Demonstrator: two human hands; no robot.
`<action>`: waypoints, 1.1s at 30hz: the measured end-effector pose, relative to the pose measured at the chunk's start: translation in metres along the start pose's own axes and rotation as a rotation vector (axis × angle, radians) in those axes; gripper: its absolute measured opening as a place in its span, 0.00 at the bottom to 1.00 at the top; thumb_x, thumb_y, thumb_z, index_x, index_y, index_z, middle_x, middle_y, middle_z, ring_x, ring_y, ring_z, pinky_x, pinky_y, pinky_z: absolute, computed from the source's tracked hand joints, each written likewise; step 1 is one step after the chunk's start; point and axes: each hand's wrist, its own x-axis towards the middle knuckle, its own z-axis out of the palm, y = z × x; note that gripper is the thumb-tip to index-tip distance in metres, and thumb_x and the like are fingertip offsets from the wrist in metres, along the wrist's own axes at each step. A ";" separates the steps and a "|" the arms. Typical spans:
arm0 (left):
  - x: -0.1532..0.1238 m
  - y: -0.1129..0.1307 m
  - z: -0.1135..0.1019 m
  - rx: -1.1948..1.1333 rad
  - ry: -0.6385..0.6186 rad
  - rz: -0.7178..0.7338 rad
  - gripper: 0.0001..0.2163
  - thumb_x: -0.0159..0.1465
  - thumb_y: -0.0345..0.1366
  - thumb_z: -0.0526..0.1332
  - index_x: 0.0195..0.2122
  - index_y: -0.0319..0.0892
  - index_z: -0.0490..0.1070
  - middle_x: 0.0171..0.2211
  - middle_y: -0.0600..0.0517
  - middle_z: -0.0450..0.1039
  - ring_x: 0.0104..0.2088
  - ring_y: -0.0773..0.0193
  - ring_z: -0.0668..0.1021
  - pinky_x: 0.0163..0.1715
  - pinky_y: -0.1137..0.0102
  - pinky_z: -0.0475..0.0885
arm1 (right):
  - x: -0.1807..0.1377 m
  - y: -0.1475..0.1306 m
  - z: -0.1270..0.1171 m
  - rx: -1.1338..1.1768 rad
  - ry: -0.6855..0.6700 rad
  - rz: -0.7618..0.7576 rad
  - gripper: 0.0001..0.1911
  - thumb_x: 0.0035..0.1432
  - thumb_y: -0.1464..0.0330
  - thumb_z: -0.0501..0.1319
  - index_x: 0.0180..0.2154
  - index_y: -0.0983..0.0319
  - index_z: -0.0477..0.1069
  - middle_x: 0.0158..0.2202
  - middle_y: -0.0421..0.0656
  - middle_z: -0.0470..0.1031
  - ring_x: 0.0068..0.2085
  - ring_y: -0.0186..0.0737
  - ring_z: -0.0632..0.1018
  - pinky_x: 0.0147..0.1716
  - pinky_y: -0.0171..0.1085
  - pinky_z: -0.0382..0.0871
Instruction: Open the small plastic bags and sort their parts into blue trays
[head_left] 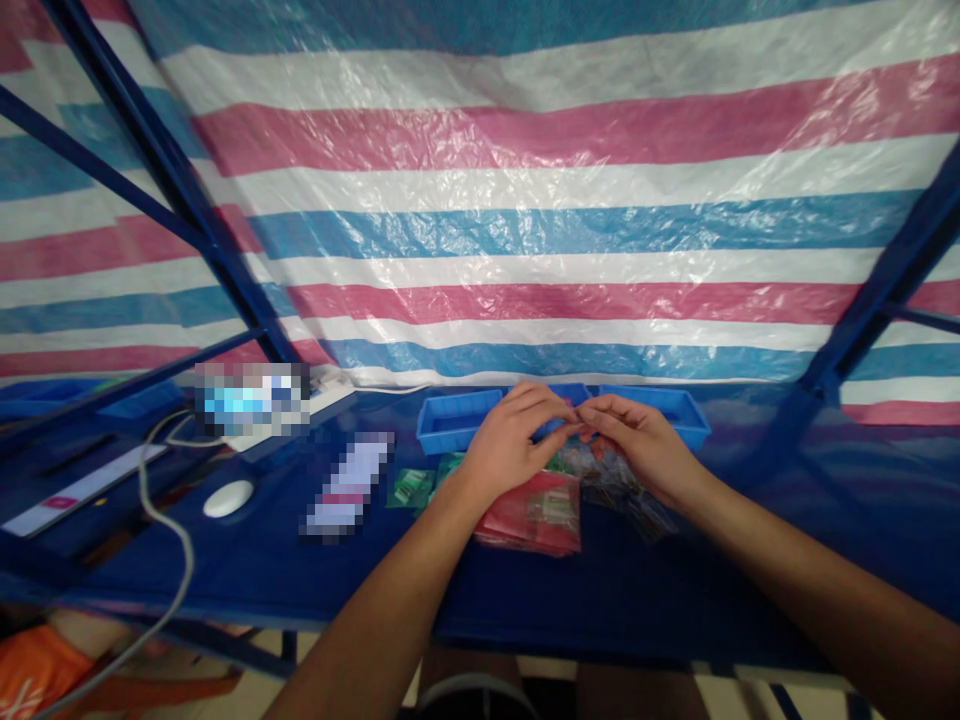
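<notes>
My left hand (521, 435) and my right hand (628, 435) meet fingertip to fingertip above the table, each in a pinch. Whatever sits between the fingertips is too small and blurred to name. Below my left hand lies a stack of red plastic bags (529, 515) with something pale inside. Under my right hand is a loose heap of clear plastic packets (611, 485) with dark contents. Green packets (411, 487) lie left of the red stack, partly behind my left forearm.
Behind my hands stand blue trays, a left one (457, 420) and a right one (686, 415), with another partly hidden between. Leftward are a white mouse (228, 498), a power strip (322, 405) and a trailing cable (184, 540). Blue frame posts and a striped sheet (555, 230) bound the table.
</notes>
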 end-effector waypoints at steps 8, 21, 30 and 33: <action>-0.002 0.004 0.001 -0.069 0.093 -0.178 0.07 0.70 0.35 0.65 0.48 0.42 0.76 0.44 0.47 0.82 0.45 0.59 0.83 0.50 0.63 0.77 | -0.003 -0.008 0.000 -0.040 -0.078 -0.008 0.17 0.57 0.56 0.76 0.43 0.58 0.83 0.37 0.42 0.81 0.33 0.38 0.75 0.31 0.37 0.68; -0.002 0.003 -0.002 -0.063 -0.004 -0.010 0.09 0.71 0.32 0.62 0.50 0.42 0.79 0.46 0.45 0.83 0.49 0.55 0.82 0.54 0.57 0.75 | 0.000 -0.002 -0.005 -0.018 -0.033 -0.044 0.17 0.57 0.57 0.76 0.43 0.57 0.78 0.31 0.39 0.80 0.29 0.37 0.75 0.31 0.37 0.69; -0.002 0.002 -0.001 0.001 0.041 -0.024 0.11 0.68 0.40 0.69 0.51 0.48 0.82 0.57 0.44 0.77 0.58 0.52 0.77 0.58 0.56 0.74 | -0.002 -0.003 -0.003 0.248 -0.015 0.125 0.12 0.56 0.62 0.77 0.41 0.58 0.81 0.40 0.43 0.83 0.34 0.35 0.78 0.31 0.34 0.70; -0.001 0.002 -0.001 -0.038 0.104 -0.066 0.08 0.70 0.39 0.67 0.47 0.46 0.83 0.53 0.44 0.79 0.54 0.54 0.79 0.54 0.58 0.76 | -0.001 -0.006 -0.005 0.230 -0.044 0.138 0.13 0.61 0.59 0.73 0.42 0.60 0.83 0.40 0.46 0.82 0.39 0.40 0.79 0.32 0.34 0.70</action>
